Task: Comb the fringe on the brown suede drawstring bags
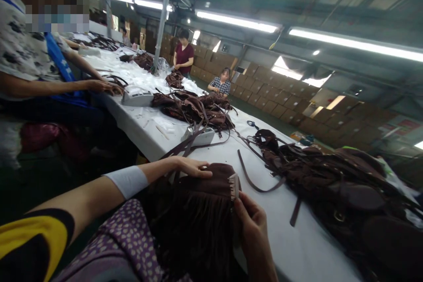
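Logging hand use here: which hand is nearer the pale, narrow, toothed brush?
Right. The right hand holds the brush at its lower end; the left hand is farther off, to the brush's left, fingers on the dark brown fringed piece.

No lettering or number is legible; the red-marked panel (407, 127) at far right is too blurred to read.

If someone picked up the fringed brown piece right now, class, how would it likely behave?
The fringed brown piece would probably flop, since its thin strands hang loosely. Its upper panel may hold its shape better, looking fairly smooth by the left hand. Its dull surface suggests it is unlikely to be slippery.
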`<action>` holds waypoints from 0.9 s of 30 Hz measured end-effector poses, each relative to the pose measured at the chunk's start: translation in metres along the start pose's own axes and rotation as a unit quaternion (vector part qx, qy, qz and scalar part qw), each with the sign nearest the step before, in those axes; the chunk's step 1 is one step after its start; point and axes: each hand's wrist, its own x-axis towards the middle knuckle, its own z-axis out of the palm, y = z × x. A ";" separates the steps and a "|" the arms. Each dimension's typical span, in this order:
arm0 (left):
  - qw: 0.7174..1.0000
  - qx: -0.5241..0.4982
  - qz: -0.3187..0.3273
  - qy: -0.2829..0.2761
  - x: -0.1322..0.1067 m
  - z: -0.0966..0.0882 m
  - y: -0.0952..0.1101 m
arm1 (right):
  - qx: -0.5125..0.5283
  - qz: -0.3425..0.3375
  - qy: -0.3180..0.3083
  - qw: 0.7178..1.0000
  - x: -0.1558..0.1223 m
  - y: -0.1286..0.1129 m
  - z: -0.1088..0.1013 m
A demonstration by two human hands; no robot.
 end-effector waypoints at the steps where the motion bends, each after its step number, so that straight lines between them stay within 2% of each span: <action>1: 1.000 -0.002 -0.003 -0.015 -0.005 0.006 -0.004 | 0.018 0.001 0.010 1.000 -0.002 0.001 -0.001; 4: 0.999 -0.032 0.012 -0.039 -0.017 0.026 -0.011 | 0.060 0.017 0.010 0.998 -0.003 0.008 0.000; 7: 0.997 -0.071 0.024 -0.027 -0.023 0.039 -0.009 | 0.059 0.017 -0.005 0.998 0.000 0.016 -0.002; 9: 0.996 -0.086 0.009 0.006 -0.024 0.036 -0.006 | -0.012 -0.001 -0.006 1.000 0.003 0.021 -0.012; 11: 0.995 -0.094 -0.006 0.044 -0.025 0.025 -0.004 | -0.168 -0.064 0.026 0.983 0.003 0.024 -0.026; 12: 0.994 -0.095 -0.012 0.060 -0.025 0.017 -0.003 | -0.268 -0.117 0.054 0.955 0.001 0.024 -0.032; 13: 0.992 -0.096 -0.019 0.074 -0.025 0.009 -0.002 | -0.364 -0.181 0.074 0.911 -0.002 0.023 -0.037; 15: 0.990 -0.102 -0.038 0.094 -0.025 -0.006 -0.001 | -0.499 -0.315 0.063 0.805 -0.012 0.017 -0.039; 18: 0.983 -0.127 -0.080 0.106 -0.024 -0.018 0.003 | -0.574 -0.442 -0.089 0.683 -0.027 0.002 -0.019; 21: 0.976 -0.152 -0.117 0.101 -0.024 -0.018 0.014 | -0.608 -0.492 -0.206 0.588 -0.030 -0.013 0.013; 22: 0.974 -0.159 -0.126 0.099 -0.025 -0.017 0.019 | -0.608 -0.510 -0.226 0.565 -0.028 -0.016 0.023; 24: 0.970 -0.175 -0.139 0.094 -0.028 -0.015 0.028 | -0.594 -0.548 -0.244 0.535 -0.020 -0.019 0.037; 27: 0.965 -0.202 -0.146 0.084 -0.031 -0.012 0.037 | -0.593 -0.567 -0.238 0.520 -0.004 -0.020 0.049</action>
